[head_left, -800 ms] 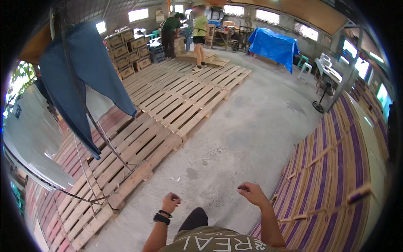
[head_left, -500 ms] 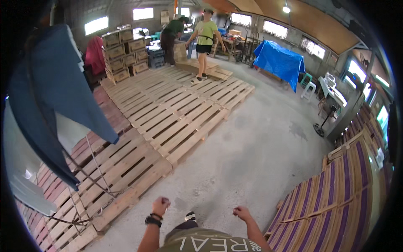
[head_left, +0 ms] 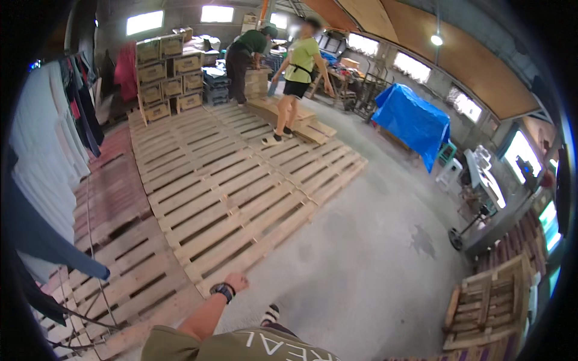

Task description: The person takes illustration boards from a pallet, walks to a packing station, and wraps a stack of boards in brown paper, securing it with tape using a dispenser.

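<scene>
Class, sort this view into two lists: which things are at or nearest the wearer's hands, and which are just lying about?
At or nearest the hands:
left hand, no held thing visible
slatted wooden pallets, nearest it
right hand, out of view

Just lying about:
draped blue tarpaulin
stacked crates
white stool
hanging clothes

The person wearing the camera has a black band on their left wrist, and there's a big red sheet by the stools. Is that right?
Not quite: the head view shows that the big sheet by the stools is blue, not red. The left hand does have a black band on its wrist.
</scene>
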Motion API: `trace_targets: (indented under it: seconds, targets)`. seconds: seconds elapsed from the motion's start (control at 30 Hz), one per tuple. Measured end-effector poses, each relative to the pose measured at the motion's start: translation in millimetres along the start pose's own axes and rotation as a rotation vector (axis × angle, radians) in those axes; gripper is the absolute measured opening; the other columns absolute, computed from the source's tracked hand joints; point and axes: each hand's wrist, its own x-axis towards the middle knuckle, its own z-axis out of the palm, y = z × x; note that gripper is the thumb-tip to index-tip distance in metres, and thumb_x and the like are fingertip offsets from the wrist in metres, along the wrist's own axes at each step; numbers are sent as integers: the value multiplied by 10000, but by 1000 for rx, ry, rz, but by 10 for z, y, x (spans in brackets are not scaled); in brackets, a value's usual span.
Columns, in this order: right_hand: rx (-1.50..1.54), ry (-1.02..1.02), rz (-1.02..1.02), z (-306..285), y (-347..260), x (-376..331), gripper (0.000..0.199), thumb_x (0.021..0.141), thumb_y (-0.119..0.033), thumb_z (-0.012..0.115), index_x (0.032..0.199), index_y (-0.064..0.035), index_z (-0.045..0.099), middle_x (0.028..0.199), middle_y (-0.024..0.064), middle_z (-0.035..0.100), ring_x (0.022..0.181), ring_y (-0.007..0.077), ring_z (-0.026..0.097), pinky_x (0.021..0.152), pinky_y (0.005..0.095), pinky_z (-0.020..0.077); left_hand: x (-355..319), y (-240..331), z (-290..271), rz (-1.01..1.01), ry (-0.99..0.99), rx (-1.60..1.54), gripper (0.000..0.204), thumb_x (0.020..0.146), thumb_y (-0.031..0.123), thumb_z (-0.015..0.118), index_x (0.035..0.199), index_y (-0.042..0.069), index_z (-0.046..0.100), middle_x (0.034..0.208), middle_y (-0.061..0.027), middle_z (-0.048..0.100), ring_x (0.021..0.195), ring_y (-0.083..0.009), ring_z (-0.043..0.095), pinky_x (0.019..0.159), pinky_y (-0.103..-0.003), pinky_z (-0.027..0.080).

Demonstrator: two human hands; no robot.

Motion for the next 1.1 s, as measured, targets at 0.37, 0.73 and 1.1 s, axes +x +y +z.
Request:
trace_targets:
  seconds: [0.37,0.73,1.1]
  targets:
    - [-97,127,-718,-795,-6242,1604,220,787,-168,565,951,-22,584,747,77,629,603,163,593,489,292,451,429,-1369,-276,-905,-173,-348,272,764,278,653,894,40,671,735,-64,652,649,-111,581,605,-289,472]
    - [-191,-175,-223,-704,-8442,1462,292,794,-182,579,1053,-52,544,896,102,628,750,204,619,630,345,499,3983,-440,-2657,-268,185,-266,346,718,431,553,650,105,645,601,-78,612,571,-179,592,543,-328,441]
    - [219,20,63,-1488,-9163,2167,146,794,-143,535,904,-62,586,756,92,622,625,219,590,551,370,469,6505,677,-4490,-357,264,-604,446,776,450,542,549,72,605,491,-58,566,509,-172,569,520,-290,439]
